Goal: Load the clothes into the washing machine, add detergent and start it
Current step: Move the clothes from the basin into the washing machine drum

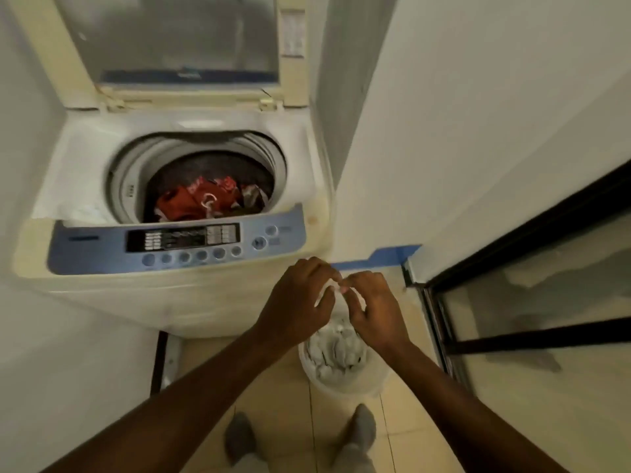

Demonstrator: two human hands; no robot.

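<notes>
- L hand point(300, 298): out front, palm down, fingers curled in, tips pinched twd the R hand.
- R hand point(370, 308): just beside the L, fingers bent, thumb + forefinger pinched; fingertips of both hands meet on a small white bit, too blurred to identify.
- Both forearms bare, reaching fwd from lower frame edge, converging.
- Feet in grey socks point(239, 438) below, apart.
</notes>
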